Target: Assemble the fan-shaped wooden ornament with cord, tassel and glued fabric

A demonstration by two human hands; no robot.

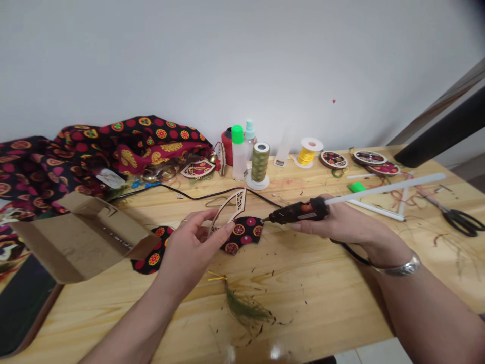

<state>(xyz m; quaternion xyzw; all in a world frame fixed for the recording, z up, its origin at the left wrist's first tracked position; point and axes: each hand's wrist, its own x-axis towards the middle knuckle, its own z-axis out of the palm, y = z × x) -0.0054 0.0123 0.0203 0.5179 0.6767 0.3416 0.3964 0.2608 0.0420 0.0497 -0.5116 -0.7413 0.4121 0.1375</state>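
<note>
My left hand [193,242] pinches a pale laser-cut wooden piece [232,206], curved and openwork, held up over the table. Under it lies a small piece of black fabric with red and yellow dots [244,231]. My right hand [341,222] is closed round a black hot glue gun [299,211], a white glue stick [386,188] projecting from its back. The gun's nozzle points left, close to the fabric piece and the wooden piece. Its black cord [197,194] runs across the table toward the back left.
An open cardboard box [81,235] sits at the left, patterned cloth [113,146] piled behind it. Bottles [238,151], an olive thread spool [260,163] and a yellow spool [308,151] stand by the wall. Scissors [460,220], glue sticks and round ornaments [333,160] lie right. Green fibres [242,306] lie near the front.
</note>
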